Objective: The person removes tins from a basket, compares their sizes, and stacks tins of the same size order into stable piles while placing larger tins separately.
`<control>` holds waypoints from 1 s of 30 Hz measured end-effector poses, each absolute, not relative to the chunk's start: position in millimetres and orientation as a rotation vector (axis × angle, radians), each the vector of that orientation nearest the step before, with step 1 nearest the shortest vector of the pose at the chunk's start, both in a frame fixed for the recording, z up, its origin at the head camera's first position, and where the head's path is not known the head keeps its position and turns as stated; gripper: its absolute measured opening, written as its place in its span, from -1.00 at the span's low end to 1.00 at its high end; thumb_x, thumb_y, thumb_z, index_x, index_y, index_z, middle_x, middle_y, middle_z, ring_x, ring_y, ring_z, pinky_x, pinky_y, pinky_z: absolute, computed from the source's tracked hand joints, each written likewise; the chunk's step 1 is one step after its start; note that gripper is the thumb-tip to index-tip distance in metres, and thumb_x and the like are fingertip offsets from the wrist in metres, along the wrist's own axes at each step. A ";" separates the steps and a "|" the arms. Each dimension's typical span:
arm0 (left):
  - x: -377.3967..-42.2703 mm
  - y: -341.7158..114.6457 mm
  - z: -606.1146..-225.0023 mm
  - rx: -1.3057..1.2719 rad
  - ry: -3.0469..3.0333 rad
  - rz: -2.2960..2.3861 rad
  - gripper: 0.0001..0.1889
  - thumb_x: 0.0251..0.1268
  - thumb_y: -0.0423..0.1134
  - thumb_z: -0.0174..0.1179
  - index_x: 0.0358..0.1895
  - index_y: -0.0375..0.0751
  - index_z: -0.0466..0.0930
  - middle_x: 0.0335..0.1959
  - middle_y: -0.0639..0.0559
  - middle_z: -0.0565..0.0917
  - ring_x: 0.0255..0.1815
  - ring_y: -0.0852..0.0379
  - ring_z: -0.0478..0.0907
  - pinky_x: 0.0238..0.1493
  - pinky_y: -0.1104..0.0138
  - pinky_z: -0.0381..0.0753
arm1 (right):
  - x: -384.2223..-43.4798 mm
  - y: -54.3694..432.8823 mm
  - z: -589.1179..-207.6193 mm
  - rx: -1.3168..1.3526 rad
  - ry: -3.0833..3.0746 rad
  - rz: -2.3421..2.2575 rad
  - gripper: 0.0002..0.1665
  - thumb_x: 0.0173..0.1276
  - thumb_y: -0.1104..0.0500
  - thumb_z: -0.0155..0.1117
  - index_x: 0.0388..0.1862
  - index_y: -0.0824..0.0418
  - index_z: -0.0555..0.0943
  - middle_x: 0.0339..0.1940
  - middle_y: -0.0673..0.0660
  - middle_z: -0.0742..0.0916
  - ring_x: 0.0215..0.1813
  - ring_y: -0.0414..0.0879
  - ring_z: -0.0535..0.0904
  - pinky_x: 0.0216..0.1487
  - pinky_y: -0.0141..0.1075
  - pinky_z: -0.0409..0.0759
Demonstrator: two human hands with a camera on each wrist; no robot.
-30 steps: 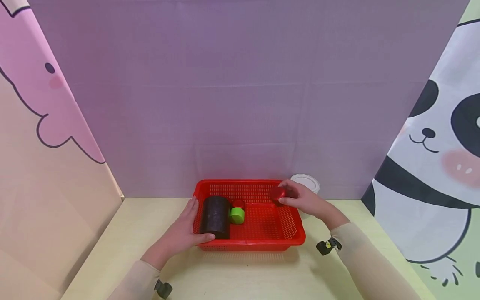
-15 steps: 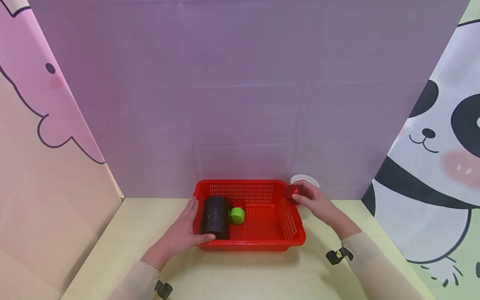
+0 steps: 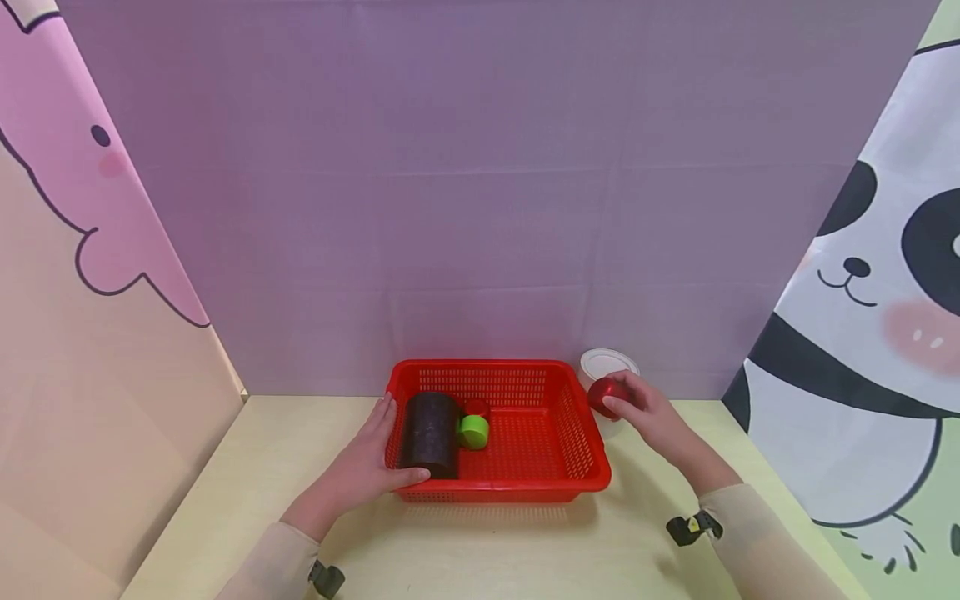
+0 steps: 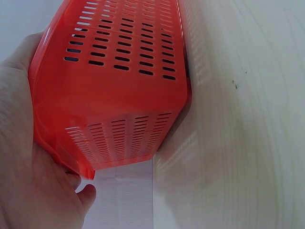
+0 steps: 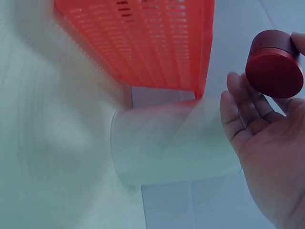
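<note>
My right hand point(image 3: 662, 421) pinches a small, glossy red round tin point(image 3: 604, 397) between thumb and fingers. It is held up just outside the right rim of a red slotted plastic basket point(image 3: 510, 485), in front of a white lidded canister point(image 3: 600, 362). In the right wrist view the tin point(image 5: 274, 71) shows a flat, darker round end. My left hand point(image 3: 358, 477) grips the basket's front left corner, thumb on the front rim and fingers along the left one. Inside lie a big black cylinder point(image 3: 431, 429), a small green round container point(image 3: 474, 432) and a small red one point(image 3: 477, 407).
The basket stands on a pale wooden table point(image 3: 480, 550). Behind it rises a purple cloth backdrop point(image 3: 480, 208). Cartoon-printed panels flank both sides, with a panda point(image 3: 862, 358) on the right. The white canister stands upright close to the basket's back right corner.
My right hand has carried the red tin rightward, from over the inside of the basket to outside its right rim and slightly lower. The left hand and basket have stayed put.
</note>
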State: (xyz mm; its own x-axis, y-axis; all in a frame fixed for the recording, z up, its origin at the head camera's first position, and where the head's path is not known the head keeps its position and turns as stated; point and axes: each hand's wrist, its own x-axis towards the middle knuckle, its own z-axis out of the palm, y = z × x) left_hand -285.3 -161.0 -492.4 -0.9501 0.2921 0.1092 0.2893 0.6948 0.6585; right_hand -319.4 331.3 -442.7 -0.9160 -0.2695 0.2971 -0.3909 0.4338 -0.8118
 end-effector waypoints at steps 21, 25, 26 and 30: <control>-284.7 -161.1 -491.2 0.495 2.893 1.123 0.46 0.06 0.42 0.60 0.85 -0.17 -0.12 0.88 -0.08 -0.14 0.86 -0.22 -0.13 0.51 -0.29 0.50 | -310.6 358.2 -459.8 0.424 -2.616 1.418 -0.37 0.59 0.11 0.48 0.50 0.24 0.50 0.27 0.36 0.68 0.24 0.27 0.65 0.04 -0.35 0.77; -284.5 -160.7 -490.8 0.505 2.892 1.118 0.46 0.07 0.42 0.59 0.85 -0.17 -0.13 0.88 -0.08 -0.15 0.86 -0.21 -0.14 0.54 -0.27 0.46 | -309.2 362.9 -463.4 0.404 -2.633 1.357 -0.36 0.57 0.11 0.50 0.50 0.24 0.51 0.24 0.35 0.69 0.18 0.24 0.66 0.00 -0.35 0.77; -284.5 -160.7 -490.7 0.505 2.889 1.121 0.46 0.07 0.42 0.59 0.85 -0.17 -0.13 0.88 -0.08 -0.15 0.86 -0.21 -0.14 0.54 -0.28 0.46 | -308.7 364.0 -464.3 0.398 -2.639 1.343 -0.35 0.57 0.10 0.50 0.51 0.24 0.51 0.23 0.34 0.69 0.17 0.23 0.66 -0.02 -0.35 0.77; -284.7 -161.1 -490.7 0.504 2.887 1.127 0.45 0.07 0.42 0.59 0.85 -0.17 -0.12 0.88 -0.08 -0.15 0.86 -0.21 -0.15 0.53 -0.28 0.47 | -307.3 366.8 -467.9 0.383 -2.646 1.316 -0.36 0.56 0.10 0.51 0.50 0.24 0.51 0.19 0.32 0.71 0.10 0.17 0.67 -0.07 -0.34 0.77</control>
State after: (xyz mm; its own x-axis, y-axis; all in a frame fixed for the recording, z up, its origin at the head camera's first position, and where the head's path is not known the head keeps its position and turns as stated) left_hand -284.7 -161.1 -490.7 -0.9485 0.2957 0.1134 0.2943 0.6908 0.6605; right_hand -307.3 366.8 -467.9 -0.9543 -0.1555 0.2552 -0.2974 0.5797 -0.7586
